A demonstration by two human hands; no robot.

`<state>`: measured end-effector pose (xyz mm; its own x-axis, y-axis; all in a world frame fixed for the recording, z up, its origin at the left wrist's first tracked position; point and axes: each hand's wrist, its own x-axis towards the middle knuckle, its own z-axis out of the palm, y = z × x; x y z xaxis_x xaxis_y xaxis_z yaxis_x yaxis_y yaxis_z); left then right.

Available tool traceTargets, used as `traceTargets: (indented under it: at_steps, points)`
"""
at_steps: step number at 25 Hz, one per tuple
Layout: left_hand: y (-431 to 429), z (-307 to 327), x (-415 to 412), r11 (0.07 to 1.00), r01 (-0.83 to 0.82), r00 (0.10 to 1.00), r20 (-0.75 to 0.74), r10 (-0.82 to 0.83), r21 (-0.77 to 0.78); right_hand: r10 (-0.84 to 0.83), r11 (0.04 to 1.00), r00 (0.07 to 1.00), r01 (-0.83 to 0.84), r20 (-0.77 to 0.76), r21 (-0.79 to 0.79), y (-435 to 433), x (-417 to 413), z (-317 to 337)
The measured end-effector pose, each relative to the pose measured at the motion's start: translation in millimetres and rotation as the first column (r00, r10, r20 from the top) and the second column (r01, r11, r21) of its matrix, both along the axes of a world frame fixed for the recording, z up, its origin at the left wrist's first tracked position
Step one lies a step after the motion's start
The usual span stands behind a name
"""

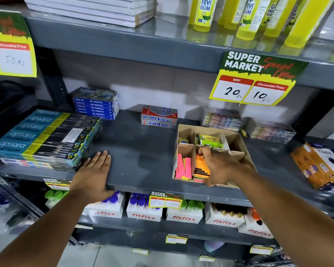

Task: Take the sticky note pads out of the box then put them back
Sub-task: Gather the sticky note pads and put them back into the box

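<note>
A brown cardboard box [183,130] with dividers stands on the grey shelf [139,151]. Its front compartments hold pink sticky strips [182,167] and an orange sticky note pad [201,167]; a green pad [210,140] lies in a rear compartment. My right hand [219,166] reaches into the box over the orange pad, thumb at the box's front and fingertips at the middle divider, gripping the pad. My left hand [94,173] rests flat on the shelf's front edge, fingers together, holding nothing.
Apsara pencil boxes [44,139] are stacked at the left next to my left hand. Blue oil pastel boxes [96,105] and Softek boxes [159,117] stand at the back. Orange boxes [316,164] sit at the right. A price sign [258,79] hangs from the shelf above.
</note>
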<state>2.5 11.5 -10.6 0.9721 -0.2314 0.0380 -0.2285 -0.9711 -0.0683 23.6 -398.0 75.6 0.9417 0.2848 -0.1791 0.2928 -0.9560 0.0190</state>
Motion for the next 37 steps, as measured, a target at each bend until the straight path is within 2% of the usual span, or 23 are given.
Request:
traceTargets:
  at_steps: [5, 11, 13, 14, 15, 16, 17, 18, 19, 20, 22, 27, 34, 36, 37]
  points:
    - [-2, 1, -1, 1.000, -0.005, 1.000, -0.003, 0.005, 0.007, 0.024, 0.999, 0.999, -0.025, -0.025, -0.032, 0, 0, 1]
    - [-2, 1, -1, 1.000, -0.010, 1.000, -0.003, 0.010, 0.011, 0.094, 0.989, 0.991, -0.082, 0.091, -0.126, 4, -11, 10]
    - [-2, 1, -1, 1.000, -0.011, 1.000, -0.004, 0.011, 0.014, 0.048, 0.998, 0.985, -0.040, 0.163, -0.051, 3, -19, 13]
    - [-2, 1, 0, 1.000, -0.012, 1.000, -0.007, 0.012, 0.011, -0.027, 0.995, 0.975, 0.006, 0.222, 0.096, 2, -24, 13]
    - [-2, 0, 0, 1.000, -0.014, 1.000, -0.010, 0.014, 0.005, -0.147, 0.945, 0.953, 0.056, 0.266, 0.321, 2, -32, 10]
    - [-2, 0, 1, 1.000, -0.015, 1.000, -0.012, 0.015, 0.003, -0.296, 0.814, 0.916, 0.093, 0.271, 0.573, 5, -42, 4]
    - [-1, 0, 1, 1.000, -0.015, 1.000, -0.011, 0.015, 0.005, -0.431, 0.622, 0.871, 0.099, 0.235, 0.777, 10, -54, -4]
    - [-1, -1, 1, 1.000, -0.016, 1.000, -0.010, 0.016, 0.008, -0.531, 0.426, 0.831, 0.094, 0.165, 0.900, 18, -64, -13]
    - [-2, -1, 1, 1.000, -0.017, 1.000, -0.009, 0.017, 0.010, -0.598, 0.262, 0.799, 0.115, 0.067, 0.958, 26, -72, -22]
    - [-2, -1, 1, 1.000, -0.018, 1.000, -0.011, 0.018, 0.014, -0.640, 0.142, 0.767, 0.164, -0.036, 0.976, 34, -75, -29]
    - [-2, -1, 1, 0.999, -0.022, 1.000, -0.013, 0.022, 0.025, -0.687, 0.028, 0.704, 0.275, -0.182, 0.961, 41, -71, -38]
    - [-3, -1, 1, 0.999, -0.029, 1.000, -0.012, 0.029, 0.032, -0.692, -0.078, 0.643, 0.384, -0.327, 0.920, 34, -53, -38]
    - [-3, 0, 0, 0.999, -0.027, 1.000, -0.010, 0.027, 0.022, -0.685, -0.064, 0.641, 0.421, -0.347, 0.905, 34, -44, -36]
    - [-2, 1, 0, 1.000, -0.026, 1.000, -0.002, 0.026, 0.014, -0.655, -0.038, 0.672, 0.426, -0.344, 0.904, 30, -47, -38]
    - [-3, 1, -1, 1.000, -0.027, 1.000, -0.005, 0.027, 0.014, -0.626, 0.005, 0.712, 0.411, -0.317, 0.912, 29, -51, -37]
